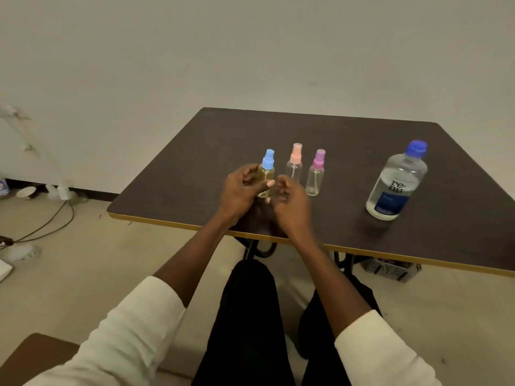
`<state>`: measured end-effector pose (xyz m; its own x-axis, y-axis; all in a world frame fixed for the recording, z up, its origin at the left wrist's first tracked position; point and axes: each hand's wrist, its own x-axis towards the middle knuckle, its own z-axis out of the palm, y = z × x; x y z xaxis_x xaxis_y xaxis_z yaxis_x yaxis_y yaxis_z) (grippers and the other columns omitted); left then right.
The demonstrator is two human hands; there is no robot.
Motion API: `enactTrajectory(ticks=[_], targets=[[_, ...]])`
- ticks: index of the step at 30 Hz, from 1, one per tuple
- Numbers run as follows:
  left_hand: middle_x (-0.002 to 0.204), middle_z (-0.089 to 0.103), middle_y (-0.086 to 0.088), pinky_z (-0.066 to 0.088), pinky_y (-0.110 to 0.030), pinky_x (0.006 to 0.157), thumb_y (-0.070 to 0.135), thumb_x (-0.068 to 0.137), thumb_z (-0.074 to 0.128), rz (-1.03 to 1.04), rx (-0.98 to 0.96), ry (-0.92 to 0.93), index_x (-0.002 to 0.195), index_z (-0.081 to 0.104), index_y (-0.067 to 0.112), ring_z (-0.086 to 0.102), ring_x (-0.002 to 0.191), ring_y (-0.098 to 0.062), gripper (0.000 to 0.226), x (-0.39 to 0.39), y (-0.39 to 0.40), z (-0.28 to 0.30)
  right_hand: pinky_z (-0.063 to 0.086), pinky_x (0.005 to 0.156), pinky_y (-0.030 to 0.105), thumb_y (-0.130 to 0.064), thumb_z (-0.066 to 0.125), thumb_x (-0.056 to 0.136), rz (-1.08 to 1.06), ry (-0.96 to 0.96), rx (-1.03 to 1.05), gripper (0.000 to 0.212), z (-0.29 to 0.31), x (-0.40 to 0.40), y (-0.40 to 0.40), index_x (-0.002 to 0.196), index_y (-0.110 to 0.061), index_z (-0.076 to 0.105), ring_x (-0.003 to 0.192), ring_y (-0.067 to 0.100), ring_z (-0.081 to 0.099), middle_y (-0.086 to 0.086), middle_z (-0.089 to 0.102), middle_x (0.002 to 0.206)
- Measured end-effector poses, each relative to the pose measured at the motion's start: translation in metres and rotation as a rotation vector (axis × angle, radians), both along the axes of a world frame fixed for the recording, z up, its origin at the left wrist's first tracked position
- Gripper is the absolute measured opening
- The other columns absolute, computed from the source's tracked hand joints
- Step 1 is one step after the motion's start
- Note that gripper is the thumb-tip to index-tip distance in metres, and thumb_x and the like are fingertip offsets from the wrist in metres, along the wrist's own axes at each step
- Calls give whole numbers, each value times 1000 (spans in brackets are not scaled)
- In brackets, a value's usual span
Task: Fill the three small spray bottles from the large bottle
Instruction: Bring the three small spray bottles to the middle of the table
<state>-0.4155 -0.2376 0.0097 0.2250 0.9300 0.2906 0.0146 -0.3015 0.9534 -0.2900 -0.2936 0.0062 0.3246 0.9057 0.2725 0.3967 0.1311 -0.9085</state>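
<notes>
View: a seated person's two forearms in pushed-up cream sleeves [133, 332] are seen from above, reaching over dark trousers [250, 316] to a worktop.
Worktop [348, 140]: a dark brown surface with a yellow front edge, set against a pale wall [250, 51].
Left hand [239, 190]: its fingers and thumb are curled round the body of the blue-capped bottle, which is held upright just above or on the worktop; which of the two cannot be told.
Right hand [289, 203]: it is held just beside the left hand, fingers loosely curled and narrow; nothing is seen held in them, and contact with the bottle cannot be told.
Blue-capped bottle [267, 174]: a small spray bottle with a yellowish look, leftmost of the three, partly hidden by the left thumb.
Pink-capped bottle [294, 165]: a small clear spray bottle, upright on the worktop, just beside the blue-capped one and behind the right hand.
Purple-capped bottle [316, 174]: a small clear spray bottle, upright, just to the right of the pink-capped one.
Large bottle [395, 182]: a clear bottle with a blue cap on and a dark blue label, upright on the worktop, well apart to the right of the small bottles; clear liquid is seen inside.
Floor [69, 260]: pale tiles, with cables [53, 221] and a white power strip [23, 253] at the left.
Under the worktop: a grey slotted crate [390, 267] is seen at the right.
</notes>
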Motion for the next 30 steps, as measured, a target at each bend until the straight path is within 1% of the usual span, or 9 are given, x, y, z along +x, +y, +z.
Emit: enactTrajectory(ticks=[4,7,11,15,19,22,25,28,30], targets=[[110,73,2,57,-18,80,15,83,81,154,-59,-32,116,61,15,71,101,-8,39,20,4,-3,54,79,25,1,62,88,-184,-25,10,21,0,42,-9,99,-17,65,87,10,62,-1,66,95],[108,72,2,56,-17,77,14,84,81,186,-88,-17,114,59,16,70,101,-9,37,23,8,-7,52,76,21,0,63,88,-216,-21,-70,21,-2,64,-8,92,-20,64,85,8,61,-4,64,90],[114,72,-1,57,-17,77,19,86,79,185,-94,18,117,58,15,70,103,-10,38,21,13,-12,52,74,24,-2,66,86,-220,47,-108,20,-6,69,-3,85,-22,64,82,10,63,-4,66,86],[120,70,-1,57,-20,82,22,88,77,178,-88,59,119,54,20,68,107,-10,38,22,15,-13,54,75,28,-2,66,85,-222,61,-124,20,-8,69,1,84,-22,65,82,13,64,-3,66,85],[127,66,1,54,-16,80,20,90,75,179,-76,114,120,51,25,65,113,-11,39,24,17,-11,51,73,23,-3,67,86,-219,76,-128,21,-9,70,1,83,-24,64,80,8,62,-5,66,84],[133,63,-1,54,-25,91,18,91,74,169,-73,152,121,48,28,62,118,-13,41,27,18,-11,52,72,23,-3,67,86,-220,86,-118,20,-9,71,1,83,-23,65,78,8,62,-5,66,83],[136,62,-2,52,-35,101,22,91,74,174,-61,210,125,49,24,60,121,-15,43,31,18,-12,52,72,24,-4,67,87,-216,92,-121,19,-10,70,0,84,-23,66,80,9,62,-4,66,84],[138,61,-3,51,-39,103,24,90,75,188,-63,237,130,50,20,59,125,-17,48,34,19,-13,54,75,27,-5,67,87,-213,87,-120,17,-10,70,0,86,-22,66,82,10,63,-4,66,85],[139,59,-3,50,-37,102,25,88,77,188,-63,240,132,49,21,58,125,-16,52,34,19,-15,56,78,28,-6,67,87,-214,85,-122,15,-10,71,-1,88,-21,67,83,10,63,-4,67,86]])
